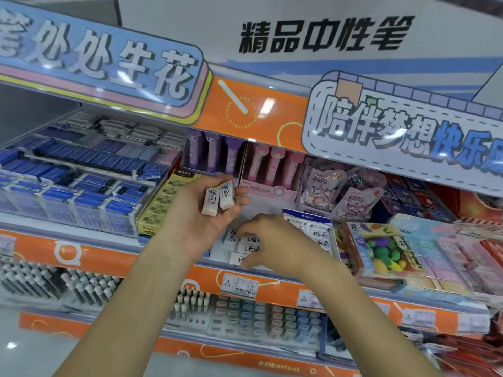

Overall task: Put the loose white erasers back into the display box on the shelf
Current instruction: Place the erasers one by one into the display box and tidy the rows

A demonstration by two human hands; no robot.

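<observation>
My left hand (202, 213) is raised palm-up above the shelf, its fingers closed around two white erasers (219, 197) in printed sleeves. Below it, several loose white erasers (246, 247) lie on the shelf in front of the blue-and-white display box (307, 216), which holds more erasers (317, 231) in rows. My right hand (275, 244) is lowered over the loose pile, fingers curled down onto the erasers. I cannot tell whether it grips one, since the hand covers part of the pile.
A yellow eraser box (163, 202) stands left of the pile. Blue eraser packs (81, 191) fill the far left. Pink and purple character pens (245, 164) stand behind, a colourful toy eraser pack (381, 248) lies right. A price tag (239, 286) hangs on the orange shelf edge.
</observation>
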